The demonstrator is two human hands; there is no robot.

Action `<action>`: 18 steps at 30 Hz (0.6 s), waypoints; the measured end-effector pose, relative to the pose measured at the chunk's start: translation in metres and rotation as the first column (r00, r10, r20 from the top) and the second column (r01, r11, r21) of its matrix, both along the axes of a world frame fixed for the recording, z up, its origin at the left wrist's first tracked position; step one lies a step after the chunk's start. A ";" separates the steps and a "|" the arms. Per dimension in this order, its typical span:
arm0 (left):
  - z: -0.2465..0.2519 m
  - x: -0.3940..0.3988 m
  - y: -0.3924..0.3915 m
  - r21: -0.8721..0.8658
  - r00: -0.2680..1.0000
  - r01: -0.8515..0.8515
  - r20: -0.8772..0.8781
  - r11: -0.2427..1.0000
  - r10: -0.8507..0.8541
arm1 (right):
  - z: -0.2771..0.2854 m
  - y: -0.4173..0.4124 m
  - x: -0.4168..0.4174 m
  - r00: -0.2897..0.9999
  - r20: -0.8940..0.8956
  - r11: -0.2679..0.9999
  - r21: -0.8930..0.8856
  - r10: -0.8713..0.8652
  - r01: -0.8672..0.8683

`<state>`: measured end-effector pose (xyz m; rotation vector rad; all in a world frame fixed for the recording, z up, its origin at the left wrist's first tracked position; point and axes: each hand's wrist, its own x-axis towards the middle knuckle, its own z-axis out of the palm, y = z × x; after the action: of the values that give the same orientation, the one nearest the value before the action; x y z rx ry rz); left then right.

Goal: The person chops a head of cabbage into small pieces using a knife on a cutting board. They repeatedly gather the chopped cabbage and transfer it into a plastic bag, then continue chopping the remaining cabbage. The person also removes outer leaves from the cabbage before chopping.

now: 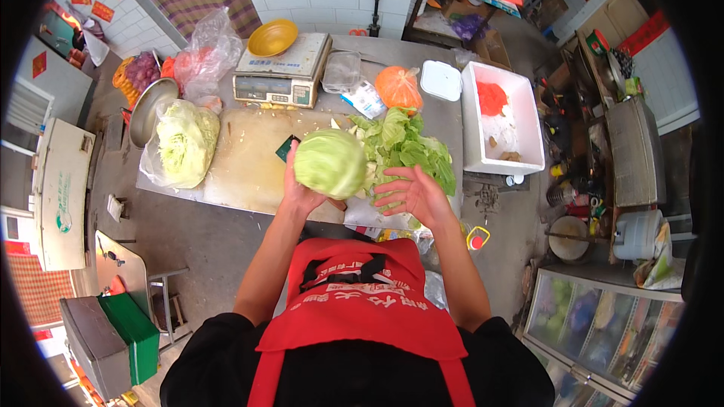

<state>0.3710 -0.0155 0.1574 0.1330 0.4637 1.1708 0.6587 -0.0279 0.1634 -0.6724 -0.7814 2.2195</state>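
Observation:
A round, pale green cabbage head [331,163] rests against the palm of my left hand [301,183], above a large cutting board [249,147]. My right hand [416,195] is apart from the cabbage, fingers spread, with nothing in it. Beyond and beside that hand lies a heap of loose green cabbage leaves [416,144]. Behind the cabbage, a dark green object [287,148] shows on the board, partly hidden. What looks like a wooden handle [337,204] sticks out below the cabbage. A clear plastic bag of shredded cabbage [184,144] stands on the board's left.
A digital scale [283,70] with a yellow bowl [272,38] stands at the back. Near it are a clear plastic container [341,70] and an orange bag [397,86]. A white lid [441,80] lies beside a white foam box [472,118] on the right.

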 end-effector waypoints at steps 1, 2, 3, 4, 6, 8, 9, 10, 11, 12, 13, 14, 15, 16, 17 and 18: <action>-0.008 -0.005 0.002 -0.052 0.997 -0.026 0.073 0.998 0.030 | -0.003 -0.003 0.000 0.994 0.097 0.999 -0.004 -0.048 0.049; -0.023 -0.014 -0.003 -0.004 0.989 0.013 0.147 1.000 -0.013 | -0.012 -0.009 0.001 0.992 0.101 0.994 -0.059 -0.082 0.088; -0.032 -0.022 -0.008 0.024 0.991 0.027 0.133 0.999 -0.030 | -0.021 -0.016 -0.001 0.993 0.086 0.992 -0.080 -0.086 0.093; -0.036 -0.028 -0.015 0.047 0.992 0.040 0.119 0.998 -0.045 | -0.028 -0.025 -0.004 0.993 0.072 0.990 -0.107 -0.089 0.096; -0.030 -0.029 -0.025 -0.063 0.997 -0.028 -0.079 0.998 0.023 | -0.037 -0.030 -0.013 0.993 0.041 0.981 -0.158 -0.109 0.114; -0.022 -0.026 -0.029 -0.035 0.974 -0.032 -0.227 0.999 0.023 | -0.042 -0.037 -0.034 0.990 0.006 0.969 -0.205 -0.138 0.136; -0.015 -0.026 -0.030 -0.019 0.953 -0.032 -0.300 0.999 0.025 | -0.043 -0.038 -0.046 0.984 -0.021 0.953 -0.252 -0.178 0.167; 0.007 -0.024 -0.033 0.050 0.941 0.025 -0.338 0.998 -0.006 | -0.043 -0.036 -0.055 0.974 -0.042 0.933 -0.298 -0.224 0.202; 0.008 -0.030 -0.032 0.073 0.914 0.107 -0.401 0.992 -0.069 | -0.043 -0.033 -0.063 0.960 -0.061 0.909 -0.344 -0.273 0.236; 0.009 -0.042 -0.030 0.097 0.877 0.189 -0.464 0.977 -0.123 | -0.044 -0.028 -0.071 0.943 -0.147 0.909 -0.346 -0.299 0.234; 0.010 -0.053 -0.027 0.117 0.833 0.276 -0.524 0.954 -0.177 | -0.047 -0.022 -0.078 0.916 -0.230 0.907 -0.346 -0.329 0.239; 0.012 -0.061 -0.025 0.159 0.850 0.269 -0.504 0.950 -0.157 | -0.051 -0.019 -0.081 0.881 -0.311 0.906 -0.345 -0.357 0.245; 0.018 -0.066 -0.024 0.176 0.837 0.257 -0.531 0.950 -0.128 | -0.063 -0.021 -0.076 0.860 -0.311 0.883 -0.378 -0.405 0.279; 0.025 -0.072 -0.023 0.195 0.823 0.248 -0.560 0.949 -0.100 | -0.079 -0.025 -0.070 0.834 -0.313 0.857 -0.409 -0.454 0.313; 0.030 -0.078 -0.020 0.221 0.807 0.236 -0.588 0.946 -0.064 | -0.085 -0.026 -0.068 0.807 -0.318 0.833 -0.434 -0.497 0.342; 0.030 -0.086 -0.023 0.197 0.772 0.242 -0.633 0.950 -0.065 | -0.066 -0.032 -0.074 0.797 -0.169 0.767 -0.446 -0.579 0.462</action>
<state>0.2847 -0.0387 0.1869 0.8045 0.8572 1.0004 0.5846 -0.0602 0.0975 -0.6205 0.0267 1.8773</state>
